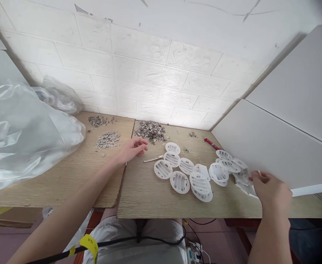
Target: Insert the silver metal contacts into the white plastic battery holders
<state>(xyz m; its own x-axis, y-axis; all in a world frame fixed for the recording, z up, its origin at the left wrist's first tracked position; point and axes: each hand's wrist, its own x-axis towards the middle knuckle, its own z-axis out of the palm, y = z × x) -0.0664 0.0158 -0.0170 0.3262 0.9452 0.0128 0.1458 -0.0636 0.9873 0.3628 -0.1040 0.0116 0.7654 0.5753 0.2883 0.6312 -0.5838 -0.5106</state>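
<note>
My left hand (134, 149) hovers over the table in front of a heap of small metal clips (151, 131). Its fingers are loosely bent and apart, with nothing visible between them. Just right of it lies a slim metal tool (153, 158), which looks like tweezers. At the far right, my right hand (272, 189) is closed beside a stack of white plastic pieces (243, 178); what its fingers hold, if anything, is too small to make out. Several round white slotted plastic discs (180, 182) are spread between my hands, some overlapping.
Small metal plates (108, 139) and another metal heap (97, 121) lie at the left. A large clear plastic bag (26, 132) covers the left side. A red marker-like stick (211, 143) lies near the white panel (281, 143). A tiled wall (150, 80) bounds the back.
</note>
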